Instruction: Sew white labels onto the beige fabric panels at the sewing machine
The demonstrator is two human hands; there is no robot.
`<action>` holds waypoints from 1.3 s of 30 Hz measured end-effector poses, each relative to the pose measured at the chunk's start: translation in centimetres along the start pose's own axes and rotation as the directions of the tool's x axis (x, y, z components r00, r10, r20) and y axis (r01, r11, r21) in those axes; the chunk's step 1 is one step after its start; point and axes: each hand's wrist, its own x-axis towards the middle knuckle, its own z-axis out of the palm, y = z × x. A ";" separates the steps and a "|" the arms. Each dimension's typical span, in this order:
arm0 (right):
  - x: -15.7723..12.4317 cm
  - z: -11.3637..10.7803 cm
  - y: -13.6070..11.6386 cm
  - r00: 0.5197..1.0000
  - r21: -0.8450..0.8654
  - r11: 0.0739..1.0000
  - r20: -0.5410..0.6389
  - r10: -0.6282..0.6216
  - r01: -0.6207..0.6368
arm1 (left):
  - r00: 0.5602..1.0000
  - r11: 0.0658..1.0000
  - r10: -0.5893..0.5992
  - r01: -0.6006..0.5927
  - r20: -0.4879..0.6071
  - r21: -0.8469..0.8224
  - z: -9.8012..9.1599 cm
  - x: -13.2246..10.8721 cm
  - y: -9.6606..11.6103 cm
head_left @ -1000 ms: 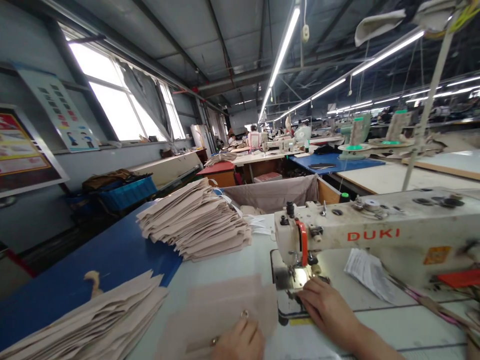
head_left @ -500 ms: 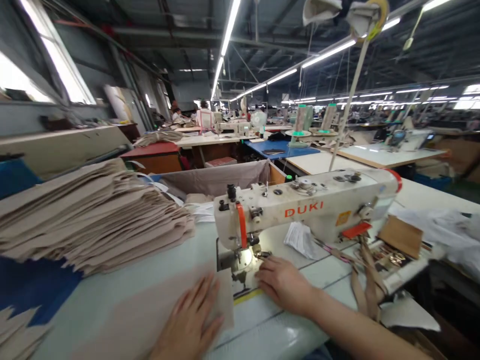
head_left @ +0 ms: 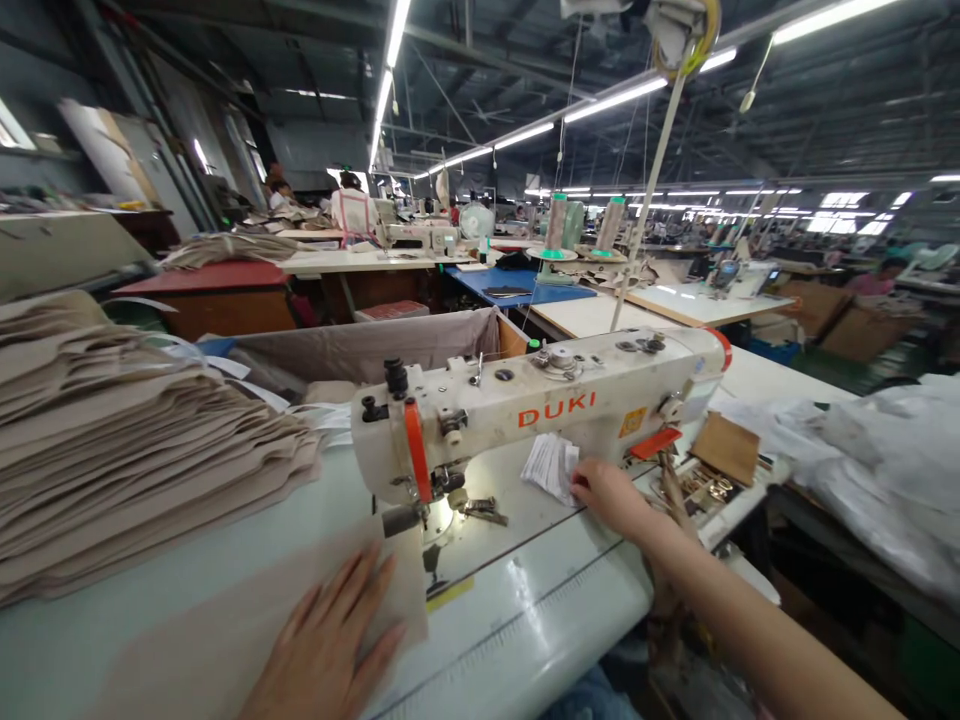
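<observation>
My left hand [head_left: 330,630] lies flat, fingers spread, on a beige fabric piece [head_left: 225,610] left of the needle area. The fabric's right edge reaches the presser foot of the white sewing machine [head_left: 540,400]. My right hand [head_left: 611,495] is at the right edge of a fanned stack of small white labels [head_left: 550,466], below the machine arm. Its fingers are bent and pressed together. What they grip is hidden; I cannot tell whether it is a label or the slim tool that lay there.
A tall pile of beige fabric pieces [head_left: 150,450] stands at the left. Behind the machine is a cloth-lined bin [head_left: 375,345]. A small tray with metal parts [head_left: 716,487] sits at the right, near white plastic sheeting [head_left: 885,480]. Other sewing stations stand farther back.
My right hand has moved right, from beside the needle to the white labels, covering the slim pink-handled tool's place. My left hand stays on the fabric. The view has swung right.
</observation>
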 end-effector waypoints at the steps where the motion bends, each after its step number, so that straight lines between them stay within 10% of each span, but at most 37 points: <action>1: 0.0 0.1 -0.1 1.000 0.006 1.000 -0.002 0.010 -0.010 | 1.000 1.000 -0.007 0.007 0.013 0.001 0.0 0.0 0.0; 7: -0.4 -0.8 0.0 0.997 0.090 0.995 -0.056 0.057 -0.052 | 0.997 0.999 -0.007 0.004 -0.076 -0.045 0.6 -0.2 -0.7; 11: -2.2 -2.2 -2.1 0.998 0.202 0.979 -0.061 0.022 -0.010 | 0.982 0.926 -0.089 0.019 -0.169 -0.376 -1.2 -0.5 1.2; 15: -5.1 -0.7 -7.8 0.993 0.490 0.868 0.043 -0.110 0.076 | 0.954 0.418 -0.208 0.287 0.216 -0.862 -4.2 -0.2 6.0; 18: -7.2 2.2 -12.4 0.970 0.557 0.816 0.069 -0.233 0.156 | 0.886 -0.068 -0.116 0.444 0.449 -0.894 -5.3 0.3 8.5; 21: -8.3 4.7 -15.3 0.951 0.568 0.789 0.035 -0.308 0.234 | 0.833 -0.232 -0.154 0.492 0.531 -0.839 -5.2 0.1 8.5; 24: -8.3 5.3 -16.2 0.911 0.634 0.716 0.044 -0.411 0.292 | 0.800 -0.179 -0.208 0.534 0.562 -0.826 -5.3 -0.5 6.5; 31: -6.2 3.3 -16.1 0.943 0.733 0.645 0.014 -0.332 0.217 | 0.835 0.415 -0.109 0.531 0.539 -0.739 -7.2 -1.4 3.2; 39: -4.1 6.5 -15.6 0.905 0.904 0.378 0.319 -0.282 -0.201 | 0.856 0.556 -0.124 0.480 0.503 -0.679 -7.9 -0.6 2.7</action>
